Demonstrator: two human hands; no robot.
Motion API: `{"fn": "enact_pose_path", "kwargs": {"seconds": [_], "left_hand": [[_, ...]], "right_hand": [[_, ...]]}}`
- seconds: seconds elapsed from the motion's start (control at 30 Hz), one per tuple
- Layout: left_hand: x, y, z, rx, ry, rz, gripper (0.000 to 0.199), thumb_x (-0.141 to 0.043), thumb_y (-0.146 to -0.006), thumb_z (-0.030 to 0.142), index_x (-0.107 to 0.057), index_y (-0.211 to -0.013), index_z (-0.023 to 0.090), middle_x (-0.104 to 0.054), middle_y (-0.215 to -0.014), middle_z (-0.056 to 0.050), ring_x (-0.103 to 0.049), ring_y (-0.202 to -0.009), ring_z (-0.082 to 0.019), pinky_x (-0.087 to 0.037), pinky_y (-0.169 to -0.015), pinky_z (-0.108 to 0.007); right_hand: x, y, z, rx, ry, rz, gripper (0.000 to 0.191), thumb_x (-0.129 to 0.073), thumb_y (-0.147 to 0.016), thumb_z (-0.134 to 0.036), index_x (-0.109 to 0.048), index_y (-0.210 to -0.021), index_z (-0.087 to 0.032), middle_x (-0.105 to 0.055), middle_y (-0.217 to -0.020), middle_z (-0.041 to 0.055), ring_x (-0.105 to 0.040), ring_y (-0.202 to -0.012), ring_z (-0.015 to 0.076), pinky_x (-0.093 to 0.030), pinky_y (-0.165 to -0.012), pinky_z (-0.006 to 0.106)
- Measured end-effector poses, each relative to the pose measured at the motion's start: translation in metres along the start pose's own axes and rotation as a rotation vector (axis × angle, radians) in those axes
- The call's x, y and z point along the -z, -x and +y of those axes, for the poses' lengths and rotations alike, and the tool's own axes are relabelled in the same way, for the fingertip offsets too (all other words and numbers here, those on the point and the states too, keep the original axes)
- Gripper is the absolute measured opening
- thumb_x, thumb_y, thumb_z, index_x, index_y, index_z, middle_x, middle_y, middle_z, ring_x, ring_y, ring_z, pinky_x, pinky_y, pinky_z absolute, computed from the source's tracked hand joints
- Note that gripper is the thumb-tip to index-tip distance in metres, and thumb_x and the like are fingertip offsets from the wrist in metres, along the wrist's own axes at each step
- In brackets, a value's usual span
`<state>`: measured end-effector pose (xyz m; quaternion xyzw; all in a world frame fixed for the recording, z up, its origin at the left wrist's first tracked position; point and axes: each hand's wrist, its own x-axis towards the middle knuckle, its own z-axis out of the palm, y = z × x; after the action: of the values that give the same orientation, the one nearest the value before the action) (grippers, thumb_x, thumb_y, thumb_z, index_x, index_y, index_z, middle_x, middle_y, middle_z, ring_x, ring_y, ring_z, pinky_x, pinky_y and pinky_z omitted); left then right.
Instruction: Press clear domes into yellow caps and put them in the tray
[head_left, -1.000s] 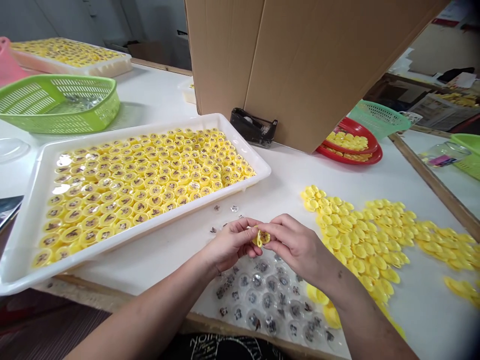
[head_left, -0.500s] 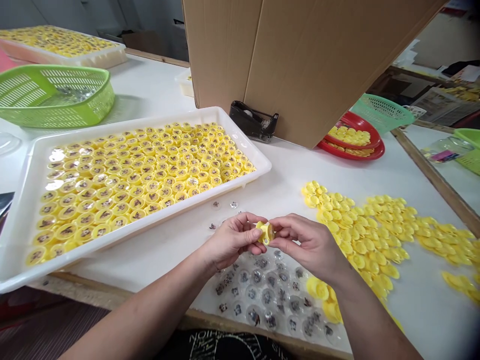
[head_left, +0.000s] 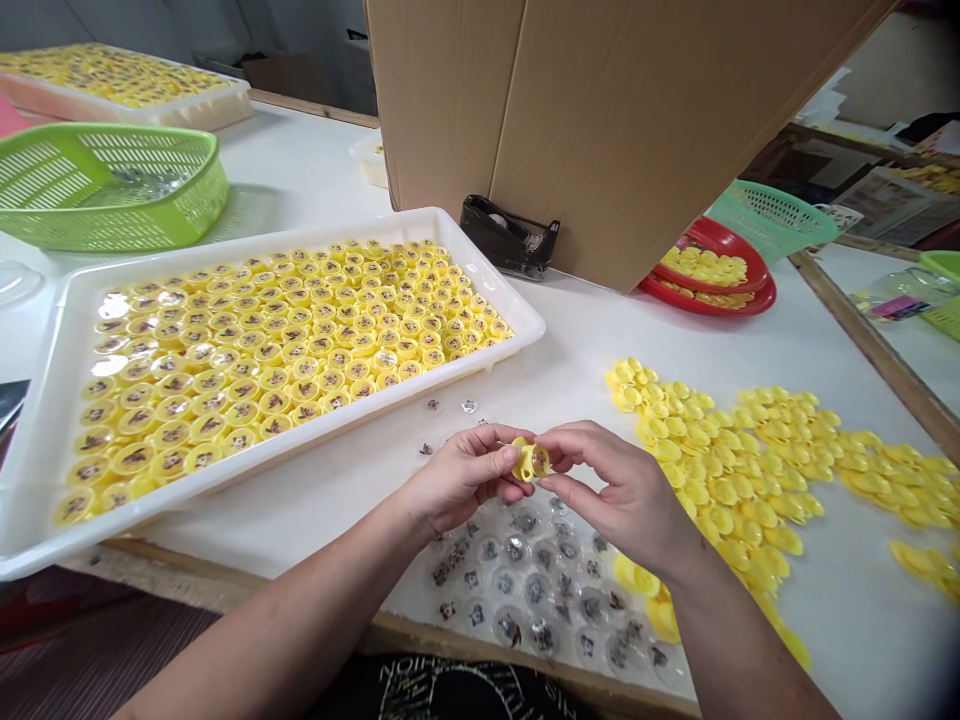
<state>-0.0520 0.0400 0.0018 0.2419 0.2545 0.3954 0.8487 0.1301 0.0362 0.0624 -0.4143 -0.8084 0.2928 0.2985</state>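
Between both hands is a small yellow plastic cup (head_left: 528, 460) with a little loop on its side and a dark print on its round face. My left hand (head_left: 463, 478) pinches it from the left, thumb on top. From the right, my right hand (head_left: 616, 488) holds its rim between thumb and fingertips. Below the hands lie several clear printed discs (head_left: 536, 588) on the white table (head_left: 330, 500). By my right wrist are a few loose yellow pieces (head_left: 664, 612), partly hidden by the arm.
Left stands a white tray (head_left: 491, 365) packed with yellow printed cups. A heap of yellow pieces (head_left: 720, 490) spreads to the right. Behind are a black tape dispenser (head_left: 504, 238), a cardboard box (head_left: 585, 130), red plates (head_left: 757, 300) and a green basket (head_left: 180, 212).
The cup has turned slightly in my fingers, so its printed round face now shows more. Both hands stay in nearly the same place. The view has shifted a little.
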Motion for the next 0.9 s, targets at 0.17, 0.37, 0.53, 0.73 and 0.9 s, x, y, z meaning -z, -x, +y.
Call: {"fn": "enact_pose_path", "kwargs": {"seconds": [0.17, 0.37, 0.53, 0.73, 0.9], "left_hand": [[-0.0002, 0.0000, -0.0020, 0.002, -0.007, -0.002, 0.031, -0.074, -0.071, 0.026, -0.065, -0.097, 0.012, -0.065, -0.084, -0.008, -0.064, -0.064, -0.012, -0.050, -0.056, -0.017], [-0.0018, 0.0002, -0.0014, -0.001, -0.021, -0.001, 0.032, -0.075, -0.070, 0.028, -0.065, -0.097, 0.013, -0.064, -0.083, -0.007, -0.064, -0.063, -0.012, -0.050, -0.055, -0.018], [-0.0016, -0.0001, -0.0015, -0.007, -0.008, -0.002, 0.031, -0.075, -0.070, 0.026, -0.065, -0.097, 0.014, -0.064, -0.085, -0.007, -0.064, -0.064, -0.012, -0.051, -0.056, -0.018], [-0.0008, 0.0001, -0.0030, 0.000, 0.017, -0.010, 0.029, -0.073, -0.073, 0.023, -0.064, -0.099, 0.013, -0.064, -0.085, -0.006, -0.064, -0.065, -0.012, -0.052, -0.058, -0.017], [-0.0008, 0.0002, -0.0041, 0.031, 0.056, -0.041, 0.026, -0.069, -0.076, 0.025, -0.065, -0.097, 0.011, -0.066, -0.081, -0.009, -0.065, -0.063, -0.012, -0.053, -0.055, -0.016]], "right_hand": [[0.0014, 0.0002, -0.0021, -0.021, -0.020, -0.027, 0.023, -0.063, -0.080, -0.019, -0.063, -0.102, -0.023, -0.065, -0.095, 0.0059, -0.062, -0.082, 0.0170, -0.055, -0.072, 0.032], [-0.0034, 0.0062, 0.0023, -0.175, -0.132, 0.036, 0.026, -0.065, -0.078, -0.020, -0.060, -0.103, -0.022, -0.067, -0.095, 0.0049, -0.065, -0.084, 0.0176, -0.057, -0.077, 0.034], [-0.0032, 0.0036, 0.0004, -0.112, -0.155, 0.024, 0.022, -0.064, -0.079, -0.021, -0.064, -0.101, -0.022, -0.064, -0.099, 0.0062, -0.063, -0.089, 0.0185, -0.057, -0.079, 0.035], [-0.0029, 0.0022, 0.0023, -0.076, -0.070, 0.051, 0.021, -0.067, -0.077, -0.019, -0.066, -0.098, -0.023, -0.065, -0.090, 0.0037, -0.061, -0.073, 0.0143, -0.054, -0.062, 0.029], [-0.0009, 0.0042, 0.0006, -0.095, -0.055, 0.013, 0.026, -0.064, -0.078, -0.017, -0.065, -0.103, -0.023, -0.065, -0.090, 0.0037, -0.061, -0.069, 0.0132, -0.053, -0.061, 0.029]]}}
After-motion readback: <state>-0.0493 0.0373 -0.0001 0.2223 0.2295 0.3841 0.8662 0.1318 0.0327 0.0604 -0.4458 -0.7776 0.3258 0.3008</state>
